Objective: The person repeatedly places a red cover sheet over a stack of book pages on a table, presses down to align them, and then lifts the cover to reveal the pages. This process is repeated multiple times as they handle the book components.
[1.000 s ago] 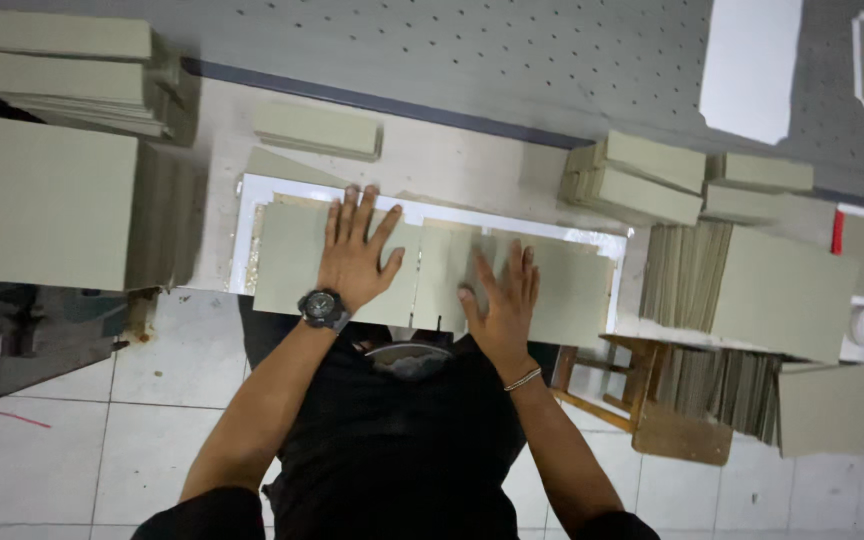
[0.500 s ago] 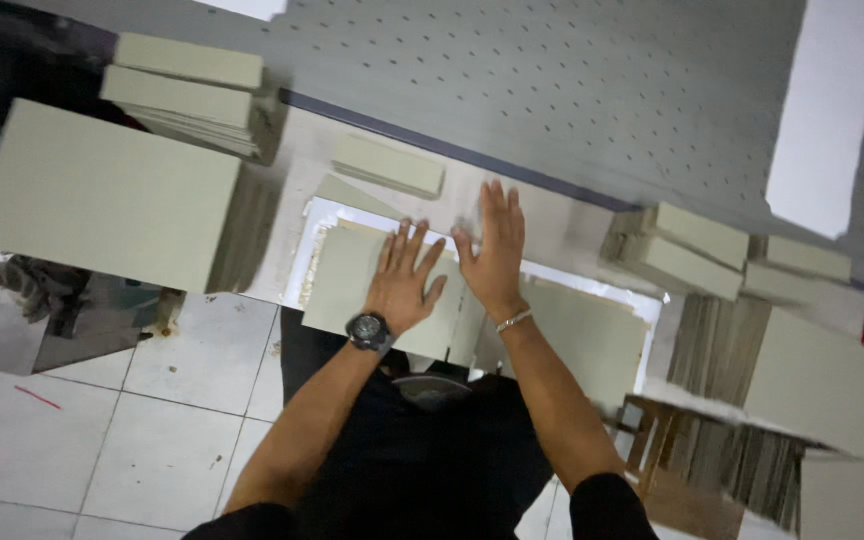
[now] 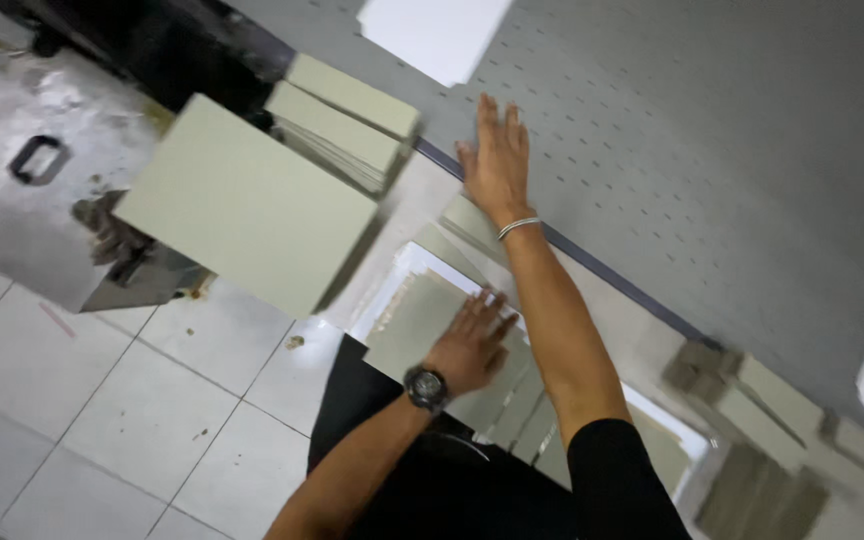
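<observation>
The left hand (image 3: pixel 475 340) lies flat with its fingers spread, pressing down on a thin grey-green cardboard sheet (image 3: pixel 414 322). It holds nothing in a pinch. A black watch (image 3: pixel 425 387) sits on that wrist. The sheet is smooth and dull, with straight edges and square corners. It lies on top of more flat sheets like it, inside a shallow white tray (image 3: pixel 389 280) on the pale surface (image 3: pixel 617 330), right in front of the person's black shirt.

The right hand (image 3: pixel 497 155) is stretched far out, open and flat, fingers straight and close together. It rests on the big grey board (image 3: pixel 712 150), which is covered in rows of tiny holes. A thin silver bracelet (image 3: pixel 518 226) goes round that wrist. Just under the wrist lies a small cardboard piece (image 3: pixel 472 222).

To the left stands a tall stack of big cardboard sheets (image 3: pixel 247 205), flat and plain on top. Behind it are two smaller stacks (image 3: pixel 342 120). More small stacks (image 3: pixel 752 400), a bit blurry, sit at the right. The floor (image 3: pixel 102 420) is made of shiny white square tiles.
</observation>
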